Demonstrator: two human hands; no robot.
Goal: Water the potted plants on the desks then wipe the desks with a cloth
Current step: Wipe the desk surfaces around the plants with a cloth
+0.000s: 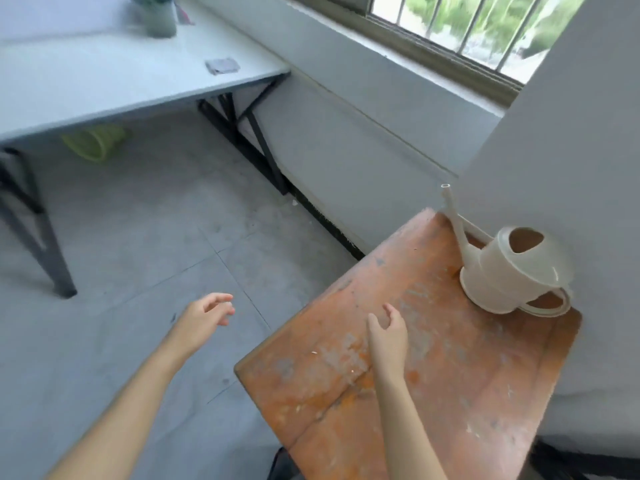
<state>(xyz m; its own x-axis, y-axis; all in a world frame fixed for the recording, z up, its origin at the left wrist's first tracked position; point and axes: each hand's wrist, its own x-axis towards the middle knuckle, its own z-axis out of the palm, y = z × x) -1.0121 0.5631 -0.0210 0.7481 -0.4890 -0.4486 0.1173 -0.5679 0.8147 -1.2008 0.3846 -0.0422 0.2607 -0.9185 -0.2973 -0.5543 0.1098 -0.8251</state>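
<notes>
Both hands' grip wide and empty, right hand (388,332) above the worn desk (433,393) near the watering can (512,271), left hand (204,317) off the desk's edge.

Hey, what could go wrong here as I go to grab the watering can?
1. The watering can stands at the far corner of the worn orange desk, handle near the edge; a clumsy grab by the right hand might knock it off.
2. Its long spout points toward the wall, so lifting carelessly could catch it.
3. The can's top is open; carrying it to the white table may slosh any water inside.
</notes>
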